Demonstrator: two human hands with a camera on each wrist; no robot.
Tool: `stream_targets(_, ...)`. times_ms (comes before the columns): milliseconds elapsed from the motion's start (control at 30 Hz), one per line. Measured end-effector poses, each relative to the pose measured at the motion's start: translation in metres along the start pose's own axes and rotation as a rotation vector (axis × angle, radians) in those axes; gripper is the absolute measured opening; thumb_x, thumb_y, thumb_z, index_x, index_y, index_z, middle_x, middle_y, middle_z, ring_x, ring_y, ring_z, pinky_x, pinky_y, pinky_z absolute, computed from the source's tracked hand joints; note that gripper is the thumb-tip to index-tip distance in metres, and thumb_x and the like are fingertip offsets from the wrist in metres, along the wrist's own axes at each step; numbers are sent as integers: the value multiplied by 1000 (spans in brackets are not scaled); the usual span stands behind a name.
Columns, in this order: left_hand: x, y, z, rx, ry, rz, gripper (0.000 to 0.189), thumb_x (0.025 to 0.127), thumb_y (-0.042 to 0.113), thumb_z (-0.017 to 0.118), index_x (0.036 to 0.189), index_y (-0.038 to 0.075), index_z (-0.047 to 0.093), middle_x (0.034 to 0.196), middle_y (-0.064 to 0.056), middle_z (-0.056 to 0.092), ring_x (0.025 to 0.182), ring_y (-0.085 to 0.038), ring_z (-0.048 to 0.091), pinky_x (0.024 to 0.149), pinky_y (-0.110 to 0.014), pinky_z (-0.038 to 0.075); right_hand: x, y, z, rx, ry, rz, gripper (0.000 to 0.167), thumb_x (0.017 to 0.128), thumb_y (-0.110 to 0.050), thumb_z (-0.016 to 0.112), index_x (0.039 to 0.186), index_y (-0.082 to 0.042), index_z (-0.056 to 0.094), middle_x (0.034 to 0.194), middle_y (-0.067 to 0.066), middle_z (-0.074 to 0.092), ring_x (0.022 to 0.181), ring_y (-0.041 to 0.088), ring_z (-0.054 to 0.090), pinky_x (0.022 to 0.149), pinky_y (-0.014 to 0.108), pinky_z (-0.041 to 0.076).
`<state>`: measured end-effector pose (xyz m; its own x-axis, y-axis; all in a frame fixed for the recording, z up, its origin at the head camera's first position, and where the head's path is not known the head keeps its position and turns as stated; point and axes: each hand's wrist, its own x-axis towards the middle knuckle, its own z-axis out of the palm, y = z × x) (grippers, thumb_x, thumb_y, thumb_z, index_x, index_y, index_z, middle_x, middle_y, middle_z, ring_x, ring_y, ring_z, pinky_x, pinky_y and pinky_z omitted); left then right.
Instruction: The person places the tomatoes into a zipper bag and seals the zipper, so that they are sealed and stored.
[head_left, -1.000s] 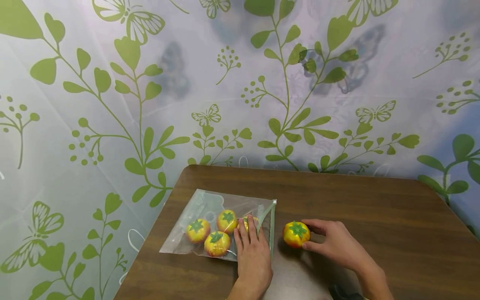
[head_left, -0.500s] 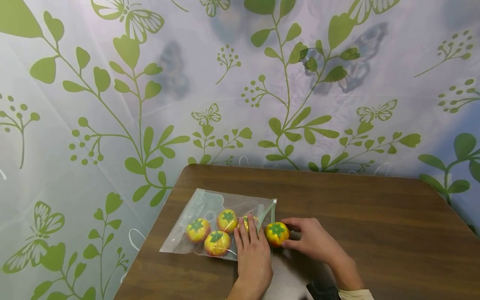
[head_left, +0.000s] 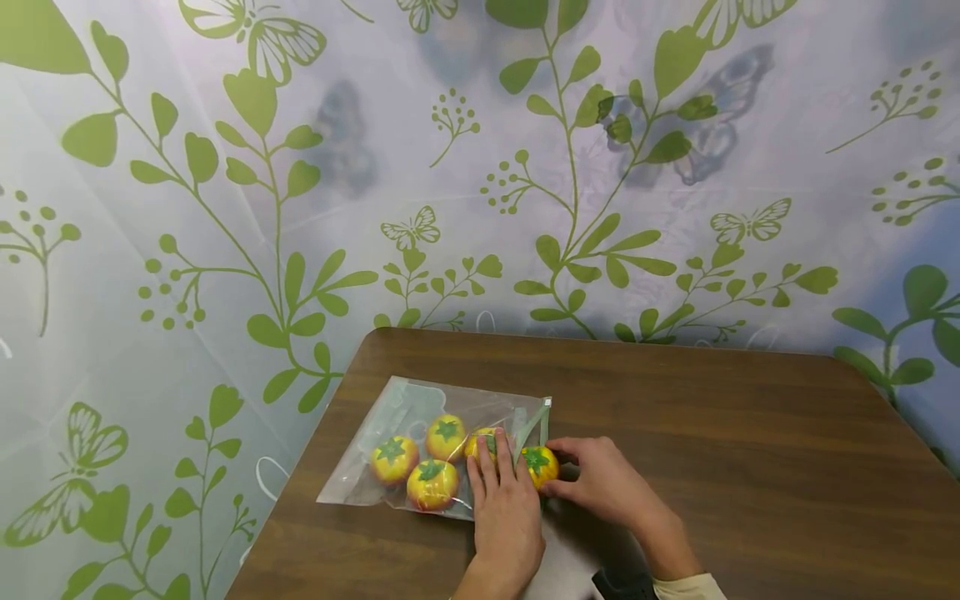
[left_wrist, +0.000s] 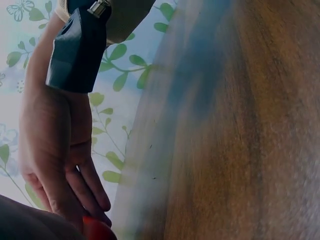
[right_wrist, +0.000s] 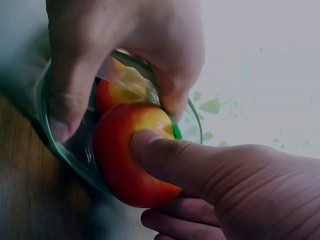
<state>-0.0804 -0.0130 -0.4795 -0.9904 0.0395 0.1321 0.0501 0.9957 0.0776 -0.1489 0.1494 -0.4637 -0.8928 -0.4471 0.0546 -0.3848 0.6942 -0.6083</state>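
A clear zip bag (head_left: 408, 396) lies flat on the table with several yellow-and-red tomatoes (head_left: 433, 486) inside. My left hand (head_left: 506, 521) rests on the bag near its mouth, fingers stretched over one tomato (head_left: 477, 446). In the right wrist view, the thumb and a finger of my left hand (right_wrist: 125, 30) span the mouth, which gapes between them. My right hand (head_left: 607, 483) grips another tomato (head_left: 542, 467) at that mouth, its thumb (right_wrist: 170, 155) along the red side. Only a red sliver of a tomato (left_wrist: 97, 230) shows in the left wrist view.
The brown wooden table (head_left: 735, 433) extends to the right of the hands. Behind it hangs a pale curtain (head_left: 480, 167) printed with green leaves and butterflies. A dark device (left_wrist: 77, 50) is strapped to the right wrist.
My right hand has carried its tomato leftward from the table to the bag's mouth. Two tomatoes inside the bag have shifted slightly left. The left hand stays in place.
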Motion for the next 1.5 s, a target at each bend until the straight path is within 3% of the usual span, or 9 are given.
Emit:
stream_targets(200, 0, -1, -1, -24, -9, 1, 81, 82, 20, 95, 152, 3, 60, 176, -23, 34, 164, -50, 28, 129, -65, 31, 11, -10, 7, -93, 29, -19, 51, 83, -31, 97, 126, -8, 80, 112, 3, 84, 101, 20, 80, 90, 44, 65)
stream_targets(400, 1, -2, -2, -47, -24, -5, 81, 80, 17, 96, 151, 3, 61, 178, -23, 32, 165, -51, 26, 130, -65, 30, 22, -16, 15, -98, 35, -35, 46, 87, -27, 94, 125, -8, 80, 112, 2, 84, 99, 18, 80, 90, 44, 65)
stream_targets(667, 1, -1, -1, -4, 46, 0, 72, 82, 13, 92, 148, 4, 64, 174, -24, 38, 163, -50, 33, 129, -62, 33, 33, -16, 26, -139, 129, -156, 22, 83, -19, 94, 99, -18, 79, 91, -7, 79, 79, 10, 71, 74, 33, 59)
stream_targets(800, 1, 1, 0, 35, 86, -1, 76, 80, 15, 92, 150, 6, 63, 172, -24, 41, 161, -49, 36, 128, -62, 35, 39, -13, 34, -113, 147, -152, 20, 83, -15, 92, 98, -18, 80, 92, -5, 81, 82, 13, 74, 76, 35, 60)
stream_targets(933, 3, 2, -1, 38, 80, -4, 73, 83, 15, 90, 150, 6, 63, 173, -23, 41, 161, -49, 36, 128, -63, 35, 41, -10, 40, -79, 142, -144, 24, 84, -12, 91, 106, -16, 82, 102, -2, 84, 94, 18, 79, 84, 40, 63)
stream_targets(1167, 2, 2, -1, 18, 38, 5, 73, 84, 17, 92, 150, 5, 63, 175, -24, 36, 163, -50, 31, 129, -64, 33, 25, -1, 31, -53, 148, -167, 37, 87, -15, 92, 122, -12, 80, 117, 5, 83, 105, 24, 81, 92, 46, 65)
stream_targets(1367, 3, 2, -1, 6, 97, 13, 81, 77, 22, 96, 150, 11, 64, 175, -27, 34, 161, -53, 34, 127, -65, 34, 0, 3, 12, -2, 191, -71, 49, 91, -19, 90, 136, -5, 76, 129, 9, 81, 117, 28, 79, 98, 51, 63)
stream_targets(1500, 1, 2, -6, -58, 133, 37, 97, 77, 35, 98, 162, 17, 53, 176, -29, 30, 159, -58, 33, 125, -68, 35, -20, 4, 2, 28, 215, 13, 47, 93, -21, 89, 136, -7, 76, 127, 6, 82, 119, 28, 78, 100, 52, 62)
